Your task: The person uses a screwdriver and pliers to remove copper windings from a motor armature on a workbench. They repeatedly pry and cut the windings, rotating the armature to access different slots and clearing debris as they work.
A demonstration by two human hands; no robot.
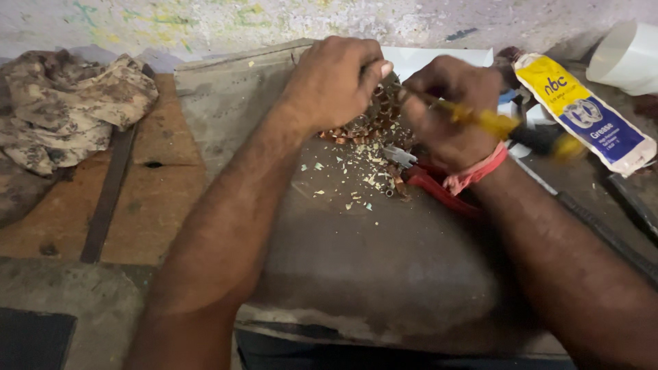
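Grimy grey-brown worn board point(384, 274) lies under both forearms, resting on a stained brown wooden bench top point(164, 199) that runs out left of the left hand. Crumpled mottled brown-and-cream rag point(68, 103) sits well left of the left hand, on the bench's far corner. White cylindrical plastic cup point(627, 58) lies on its side far right of the right hand, and a yellow, blue and white grease tube point(582, 109) lies just right of that hand, angled away. Left hand point(336, 82) is curled down over a round coppery wound metal part point(377, 116), fingers clamped on its top, hiding most of it; the part sits between the two hands, touching both. Right hand point(449, 113) is closed tight around a yellow-handled screwdriver point(493, 123), motion-blurred, its tip end buried at the part behind the fingers, can't see the tip. Pink band point(476, 175) wraps the right wrist. Red-handled pliers point(428, 181) lie on the board just under the right hand, partly covered by the wrist. Small pale and copper scraps point(349, 175) are scattered on the board just below the left hand.
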